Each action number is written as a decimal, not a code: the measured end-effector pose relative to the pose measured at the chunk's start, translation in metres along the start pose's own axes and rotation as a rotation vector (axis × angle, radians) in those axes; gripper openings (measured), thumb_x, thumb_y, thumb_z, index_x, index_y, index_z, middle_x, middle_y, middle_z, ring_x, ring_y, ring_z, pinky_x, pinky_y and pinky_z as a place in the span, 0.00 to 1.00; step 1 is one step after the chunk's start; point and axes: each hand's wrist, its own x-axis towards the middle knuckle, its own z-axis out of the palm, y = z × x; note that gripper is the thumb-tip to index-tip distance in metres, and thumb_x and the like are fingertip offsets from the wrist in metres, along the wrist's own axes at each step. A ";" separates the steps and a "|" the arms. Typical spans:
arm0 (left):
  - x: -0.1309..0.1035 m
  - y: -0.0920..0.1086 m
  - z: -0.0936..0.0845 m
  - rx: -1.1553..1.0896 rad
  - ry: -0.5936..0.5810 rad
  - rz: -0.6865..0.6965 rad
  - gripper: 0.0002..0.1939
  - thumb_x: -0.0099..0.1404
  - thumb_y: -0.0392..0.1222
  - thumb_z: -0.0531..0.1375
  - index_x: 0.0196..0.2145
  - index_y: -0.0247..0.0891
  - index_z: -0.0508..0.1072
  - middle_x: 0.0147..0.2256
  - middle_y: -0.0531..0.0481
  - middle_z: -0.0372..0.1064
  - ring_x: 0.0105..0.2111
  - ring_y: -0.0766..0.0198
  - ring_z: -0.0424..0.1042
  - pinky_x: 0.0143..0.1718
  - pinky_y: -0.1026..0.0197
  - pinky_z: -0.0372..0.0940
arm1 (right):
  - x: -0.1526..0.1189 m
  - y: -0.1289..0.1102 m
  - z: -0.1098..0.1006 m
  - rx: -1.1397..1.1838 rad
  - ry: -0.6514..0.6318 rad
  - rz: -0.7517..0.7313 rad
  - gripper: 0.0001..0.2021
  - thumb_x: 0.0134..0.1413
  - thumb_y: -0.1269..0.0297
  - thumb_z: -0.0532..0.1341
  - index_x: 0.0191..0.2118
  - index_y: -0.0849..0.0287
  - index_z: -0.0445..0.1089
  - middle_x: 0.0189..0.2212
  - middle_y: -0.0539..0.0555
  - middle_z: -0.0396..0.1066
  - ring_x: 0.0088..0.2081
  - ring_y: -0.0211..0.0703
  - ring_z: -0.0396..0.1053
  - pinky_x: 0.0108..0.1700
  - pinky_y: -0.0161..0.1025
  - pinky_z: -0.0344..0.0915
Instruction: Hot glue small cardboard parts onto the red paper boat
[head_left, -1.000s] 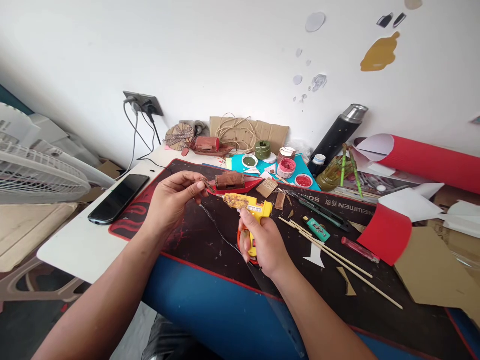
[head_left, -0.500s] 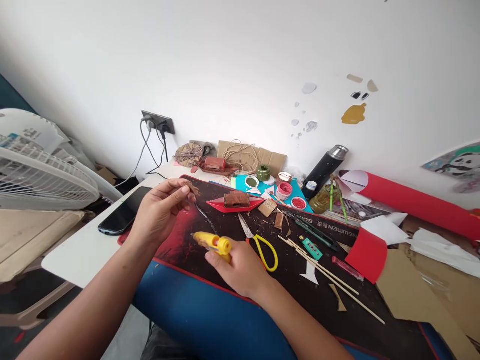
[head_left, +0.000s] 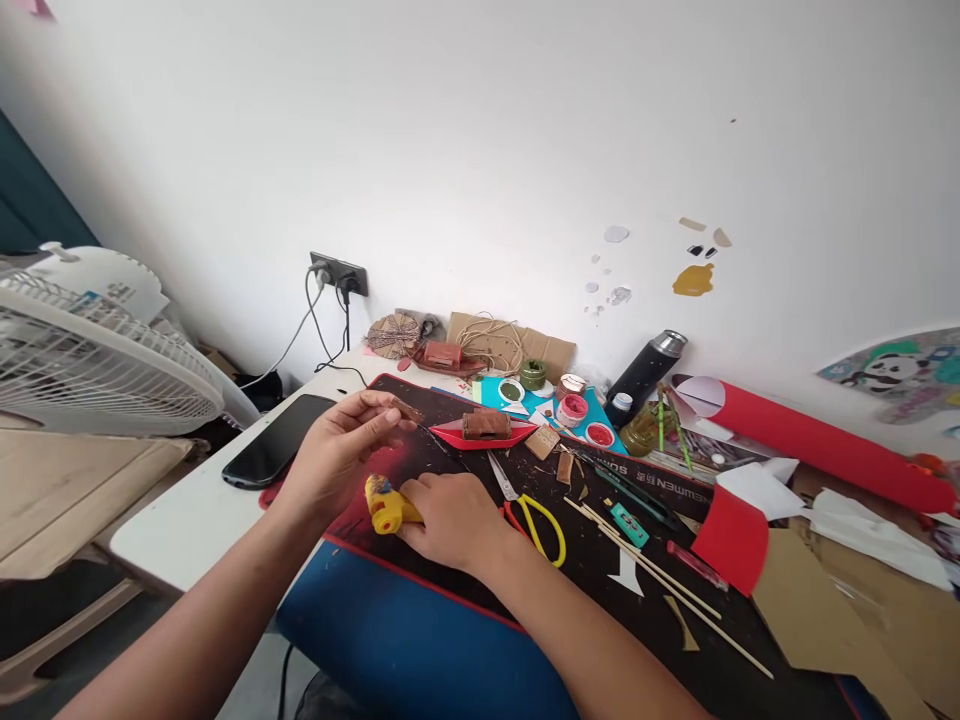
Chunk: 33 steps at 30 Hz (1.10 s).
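Note:
My left hand (head_left: 349,440) pinches a small brown piece (head_left: 407,411), perhaps cardboard, between thumb and fingertips above the mat. Wrapped around a yellow glue gun (head_left: 384,506) is my right hand (head_left: 454,520), low over the front of the mat. Beyond both hands lies a small red boat (head_left: 442,433) with a brown rounded cabin (head_left: 486,425) on top. Scissors (head_left: 541,530) with yellow handles rest just right of my right hand, partly hidden by it. The grip of the glue gun is covered by my fingers.
Paint jars (head_left: 573,410) stand behind the boat near a second brown boat (head_left: 442,356). Wooden sticks (head_left: 667,570), a green cutter (head_left: 636,497) and cardboard (head_left: 810,600) lie to the right. A black phone (head_left: 274,445) is at left, a fan (head_left: 112,350) beyond it.
My right hand has turned the glue gun, moving it left and slightly down, away from the brown piece. The left hand keeps its pinch. The camera view has tilted up a little.

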 end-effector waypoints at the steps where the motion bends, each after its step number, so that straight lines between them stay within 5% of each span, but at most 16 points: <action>1: -0.001 0.001 0.000 0.004 -0.004 -0.010 0.18 0.51 0.46 0.82 0.35 0.39 0.83 0.35 0.45 0.82 0.34 0.60 0.79 0.32 0.64 0.72 | 0.001 0.001 0.001 -0.002 -0.005 -0.010 0.19 0.72 0.47 0.62 0.51 0.58 0.78 0.44 0.58 0.82 0.43 0.54 0.80 0.41 0.45 0.69; 9: -0.009 -0.002 0.009 -0.032 -0.015 -0.045 0.17 0.50 0.44 0.82 0.33 0.38 0.82 0.34 0.47 0.81 0.30 0.65 0.75 0.33 0.64 0.72 | -0.007 0.008 0.007 0.130 0.027 -0.064 0.22 0.65 0.46 0.70 0.54 0.58 0.80 0.45 0.59 0.80 0.50 0.56 0.76 0.53 0.48 0.70; 15: -0.013 -0.014 0.027 -0.086 -0.078 -0.197 0.18 0.49 0.45 0.82 0.33 0.37 0.82 0.32 0.47 0.79 0.30 0.66 0.74 0.33 0.66 0.72 | -0.031 0.018 -0.002 0.759 0.334 0.169 0.09 0.64 0.58 0.71 0.45 0.55 0.82 0.38 0.53 0.81 0.40 0.46 0.77 0.44 0.41 0.70; 22: -0.022 -0.035 0.056 -0.032 -0.145 -0.279 0.18 0.51 0.46 0.82 0.33 0.37 0.81 0.33 0.47 0.79 0.31 0.63 0.75 0.34 0.63 0.71 | -0.052 0.028 -0.001 1.295 0.660 0.346 0.15 0.64 0.49 0.68 0.38 0.56 0.77 0.26 0.49 0.74 0.27 0.41 0.71 0.33 0.37 0.68; 33: -0.031 -0.058 0.097 0.042 -0.167 -0.256 0.18 0.53 0.47 0.80 0.33 0.38 0.80 0.31 0.49 0.75 0.31 0.64 0.72 0.33 0.63 0.68 | -0.067 0.048 -0.016 1.566 0.780 0.368 0.19 0.56 0.45 0.71 0.37 0.57 0.73 0.21 0.45 0.69 0.19 0.34 0.63 0.21 0.32 0.60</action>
